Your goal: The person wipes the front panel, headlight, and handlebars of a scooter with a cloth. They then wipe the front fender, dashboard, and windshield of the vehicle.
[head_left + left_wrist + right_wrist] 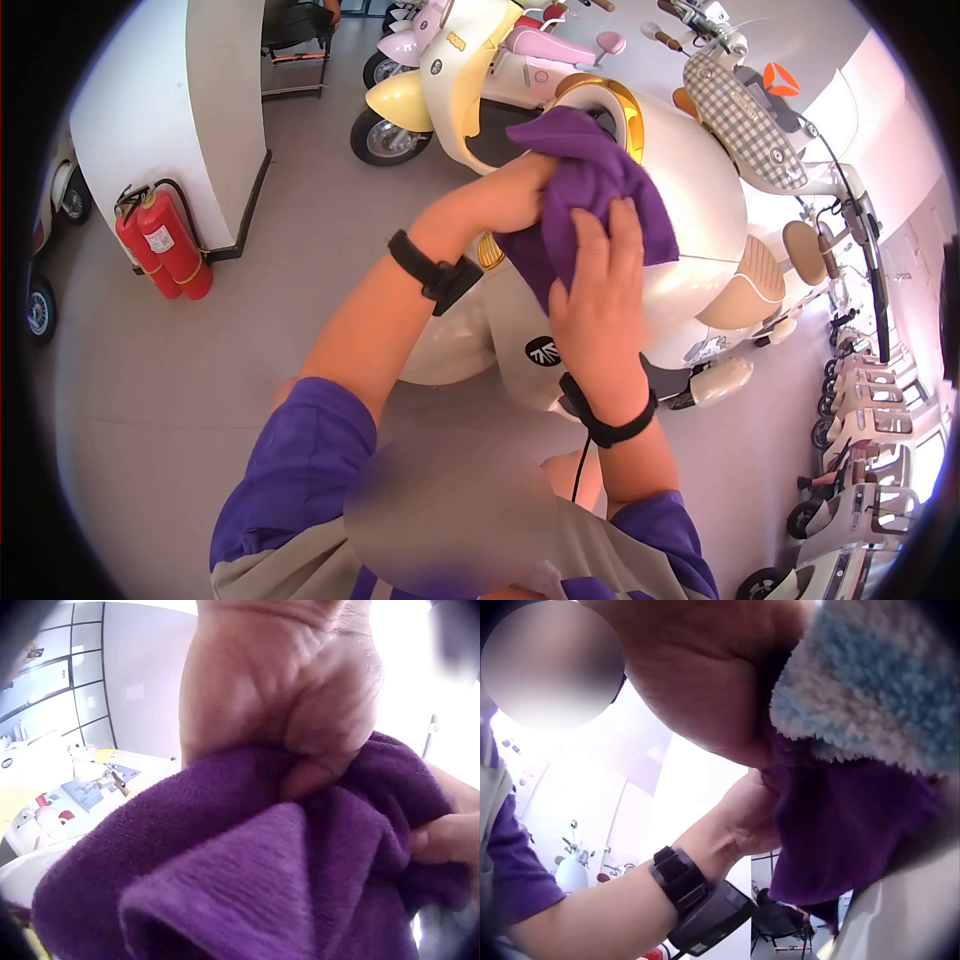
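A purple towel (570,185) lies bunched over the front of a cream scooter (700,190), partly covering its gold-rimmed round opening (628,110). My left hand (512,195) grips it from the left, the fingers hidden in the folds. In the left wrist view, the thumb (307,778) tucks into the purple cloth. My right hand (605,290) holds the towel's near right part, fingertips sunk in the folds and thumb at its lower edge. Against the right palm, in the right wrist view, is a fluffy blue-and-grey striped cloth (877,690), which the head view hides.
Two red fire extinguishers (172,245) stand by a white pillar (165,110) at left. A pale yellow scooter (450,80) and a pink scooter (560,45) are parked beyond. A checked handlebar bag (745,120) sits at right, above a row of scooters (870,410).
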`<state>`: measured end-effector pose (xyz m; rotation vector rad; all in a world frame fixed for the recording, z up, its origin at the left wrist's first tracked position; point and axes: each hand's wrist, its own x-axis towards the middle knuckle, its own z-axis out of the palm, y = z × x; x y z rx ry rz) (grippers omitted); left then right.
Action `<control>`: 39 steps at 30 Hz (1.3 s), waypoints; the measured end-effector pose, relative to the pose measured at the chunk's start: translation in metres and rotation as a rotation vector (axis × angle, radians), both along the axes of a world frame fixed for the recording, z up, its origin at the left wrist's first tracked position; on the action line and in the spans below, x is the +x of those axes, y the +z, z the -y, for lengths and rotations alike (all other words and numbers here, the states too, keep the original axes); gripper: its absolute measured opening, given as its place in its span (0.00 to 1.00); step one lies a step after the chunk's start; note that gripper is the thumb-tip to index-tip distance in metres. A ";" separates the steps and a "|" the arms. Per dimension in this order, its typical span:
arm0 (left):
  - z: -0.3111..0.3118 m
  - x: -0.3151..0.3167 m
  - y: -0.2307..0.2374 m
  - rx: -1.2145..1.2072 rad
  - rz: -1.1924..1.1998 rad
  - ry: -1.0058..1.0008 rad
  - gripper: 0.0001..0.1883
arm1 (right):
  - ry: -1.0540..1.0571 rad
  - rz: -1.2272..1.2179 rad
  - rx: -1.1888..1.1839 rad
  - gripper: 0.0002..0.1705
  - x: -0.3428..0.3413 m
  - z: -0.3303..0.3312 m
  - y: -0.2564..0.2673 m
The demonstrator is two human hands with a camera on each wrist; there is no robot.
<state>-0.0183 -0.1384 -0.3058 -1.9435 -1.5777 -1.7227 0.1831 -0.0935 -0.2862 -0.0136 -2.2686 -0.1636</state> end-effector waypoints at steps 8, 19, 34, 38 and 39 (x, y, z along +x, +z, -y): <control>0.025 0.057 -0.052 -0.193 -0.028 0.205 0.26 | 0.011 0.000 -0.009 0.25 0.017 -0.018 -0.066; -0.003 0.065 -0.097 0.084 -0.099 0.353 0.26 | 0.045 -0.160 -0.080 0.22 0.032 -0.038 -0.069; -0.011 0.159 -0.079 -0.103 -0.218 0.153 0.23 | 0.165 -0.634 -0.450 0.17 0.073 -0.066 -0.145; 0.003 0.158 -0.146 -0.259 -0.440 0.211 0.24 | 0.275 -0.463 -0.700 0.21 0.087 -0.058 -0.221; 0.014 0.157 -0.176 -0.339 -0.709 0.334 0.24 | 0.291 -0.412 -0.736 0.20 0.089 -0.055 -0.250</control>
